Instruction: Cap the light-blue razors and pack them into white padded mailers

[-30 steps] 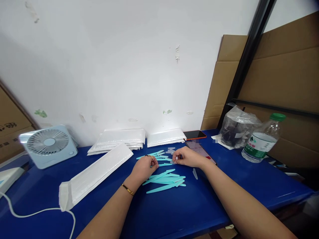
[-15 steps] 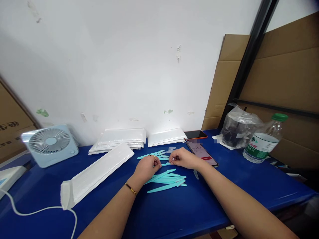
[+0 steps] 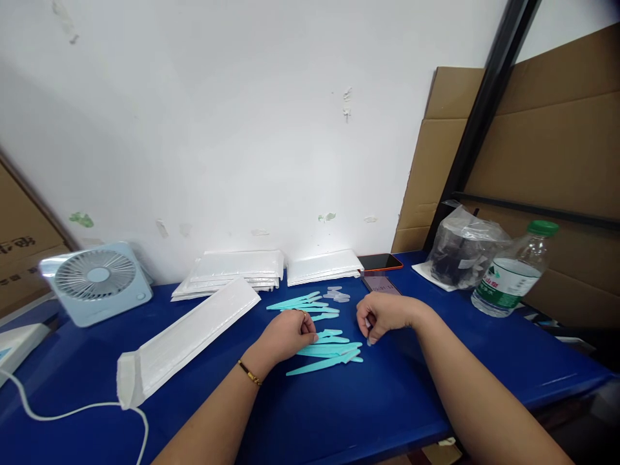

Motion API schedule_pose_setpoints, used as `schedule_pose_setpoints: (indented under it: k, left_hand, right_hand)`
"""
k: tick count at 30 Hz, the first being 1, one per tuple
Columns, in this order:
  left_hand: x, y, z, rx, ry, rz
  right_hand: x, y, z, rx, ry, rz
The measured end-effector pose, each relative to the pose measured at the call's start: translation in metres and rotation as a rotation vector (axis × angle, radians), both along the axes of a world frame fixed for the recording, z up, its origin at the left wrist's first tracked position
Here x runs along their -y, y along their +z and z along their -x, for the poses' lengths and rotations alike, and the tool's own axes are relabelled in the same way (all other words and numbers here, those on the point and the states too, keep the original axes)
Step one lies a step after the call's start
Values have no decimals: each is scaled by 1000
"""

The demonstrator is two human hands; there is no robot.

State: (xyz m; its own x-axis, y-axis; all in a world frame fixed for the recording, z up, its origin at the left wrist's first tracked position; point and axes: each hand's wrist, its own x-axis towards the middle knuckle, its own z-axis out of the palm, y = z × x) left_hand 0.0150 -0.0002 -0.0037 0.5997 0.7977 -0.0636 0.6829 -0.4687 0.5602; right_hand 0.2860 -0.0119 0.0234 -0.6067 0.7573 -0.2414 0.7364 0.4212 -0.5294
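Several turquoise eyebrow razors lie in two loose groups on the blue table, a far group [image 3: 295,301] and a near group [image 3: 327,351]. My left hand [image 3: 288,332] is closed at the far edge of the near group, thumb and fingertips pinched at the end of one razor [image 3: 332,332]. To the right, my right hand [image 3: 387,315] is closed with fingertips pointing down, pinching a small clear blade cap [image 3: 369,342] just above or on the table. More clear caps [image 3: 338,296] lie beside the far razors.
White padded envelopes [image 3: 237,266] are stacked along the wall, with one long envelope [image 3: 194,339] lying at left. A fan [image 3: 99,278] stands far left. Two phones, one orange-edged [image 3: 380,261] and one lit [image 3: 380,285], a bagged cup [image 3: 465,252] and a water bottle [image 3: 508,278] are at right.
My right hand has moved right and nearer me, from the razors to a clear cap. My left hand has shifted slightly nearer me. A razor lies uncovered in the far group.
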Motion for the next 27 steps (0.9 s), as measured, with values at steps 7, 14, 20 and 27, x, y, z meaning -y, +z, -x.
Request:
schedule_pose_setpoints:
  k: [7, 14, 20, 27]
  left_hand:
    - [-5, 1, 2, 12, 102, -72]
    - [-6, 4, 1, -5, 116, -126]
    - [-5, 4, 1, -18, 111, -125]
    - [-4, 1, -4, -25, 102, -131]
  right_hand:
    - [-3, -8, 18, -90, -78, -195]
    - [-13, -15, 23, -444, -227, -29]
    - [-17, -18, 21, -233, -194, -213]
    - [-13, -22, 39, -271, -146, -215]
